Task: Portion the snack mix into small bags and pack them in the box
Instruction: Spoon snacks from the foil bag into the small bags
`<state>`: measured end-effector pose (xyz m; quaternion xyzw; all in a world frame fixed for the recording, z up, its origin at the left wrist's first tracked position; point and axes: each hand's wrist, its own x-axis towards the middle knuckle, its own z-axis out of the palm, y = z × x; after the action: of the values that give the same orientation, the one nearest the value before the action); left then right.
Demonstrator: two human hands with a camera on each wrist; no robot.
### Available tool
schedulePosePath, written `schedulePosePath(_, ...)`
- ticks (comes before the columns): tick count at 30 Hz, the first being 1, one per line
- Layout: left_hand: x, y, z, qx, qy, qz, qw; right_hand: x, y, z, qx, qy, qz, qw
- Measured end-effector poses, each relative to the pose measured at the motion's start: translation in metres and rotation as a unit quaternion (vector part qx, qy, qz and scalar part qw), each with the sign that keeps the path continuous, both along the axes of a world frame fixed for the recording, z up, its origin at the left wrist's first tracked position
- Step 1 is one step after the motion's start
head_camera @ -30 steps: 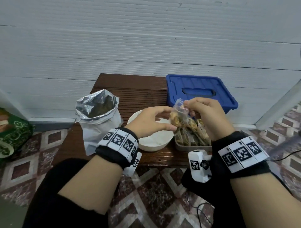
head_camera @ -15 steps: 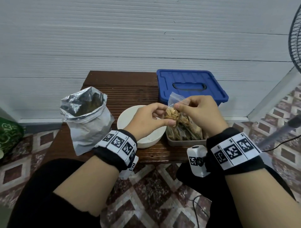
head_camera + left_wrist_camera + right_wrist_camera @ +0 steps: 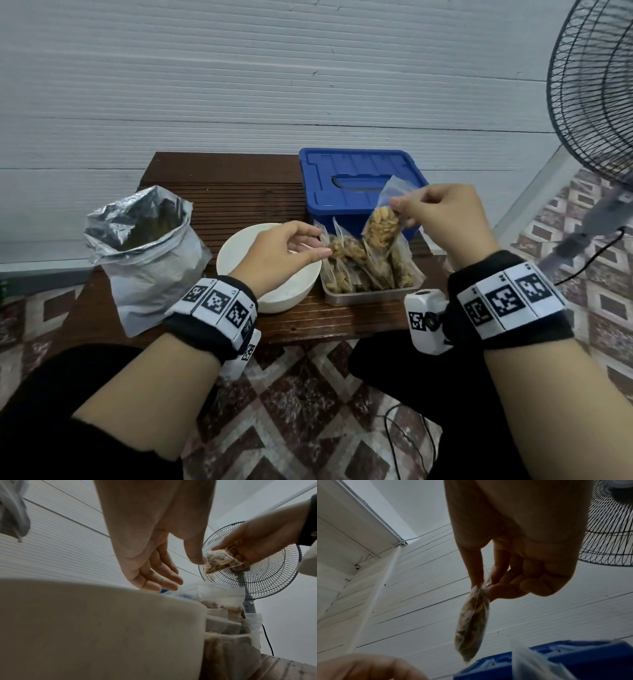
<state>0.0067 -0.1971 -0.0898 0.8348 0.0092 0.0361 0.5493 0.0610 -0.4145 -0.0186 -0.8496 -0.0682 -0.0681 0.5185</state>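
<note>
Right hand (image 3: 442, 222) pinches small bag (image 3: 382, 229) by its top, above tray (image 3: 363, 296) of filled bags; right wrist view shows it dangling. Left hand (image 3: 281, 251) relaxed, released, over bowl (image 3: 239, 246). Dark wood counter (image 3: 219, 192), blue box (image 3: 356, 178) far right, foil bag (image 3: 144, 253) left, fan (image 3: 596, 89), tiled floor.

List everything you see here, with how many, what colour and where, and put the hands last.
Table: one, dark brown wood, against the white wall.
Foil bag: one, silver, open, table's left side.
Bowl: one, white, table's middle, under the left hand.
Tray: one, clear, right of the bowl, holding filled snack bags, count unclear.
Box: one, blue, lid on, behind the tray.
Held snack bag: one, clear with tan mix, above the tray.
Fan: one, dark grille, far right.
Left hand: fingers relaxed, holding nothing, by the tray.
Right hand: pinches the held bag's top.
</note>
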Motion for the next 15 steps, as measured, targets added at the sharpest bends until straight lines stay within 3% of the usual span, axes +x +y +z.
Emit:
schedulePosePath(8, -0.002, -0.001, -0.003, 0.006, 0.014, -0.001, 1.0, -0.011, 0.03, -0.031, -0.208, -0.011, 0.001, 0.978)
schedulePosePath(15, -0.003, -0.003, -0.004, 0.018, 0.026, -0.014, 0.999, -0.017, 0.038, -0.054, -0.297, -0.12, -0.027, 0.947)
